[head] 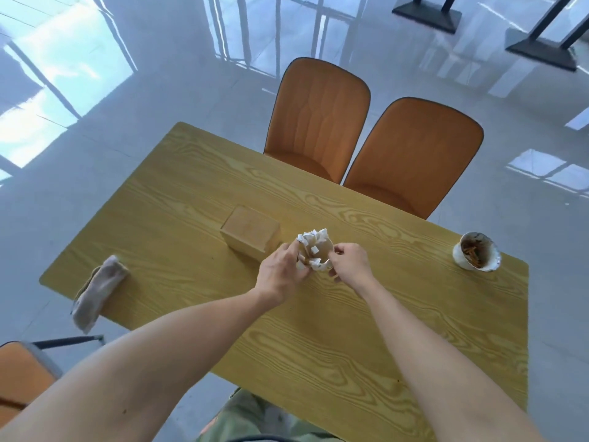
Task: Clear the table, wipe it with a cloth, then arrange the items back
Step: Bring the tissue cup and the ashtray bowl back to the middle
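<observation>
Fingers [294,250] of both hands grip upright cup [318,250] (mouth upward).

Things on the yellow wood table [318,330]

A cup of white paper bits [314,250] sits in the middle, held on both sides. A tan box [250,234] lies just beside it. A grey cloth [98,290] hangs over the left edge. A white bowl [477,251] with brown bits stands far right.
</observation>
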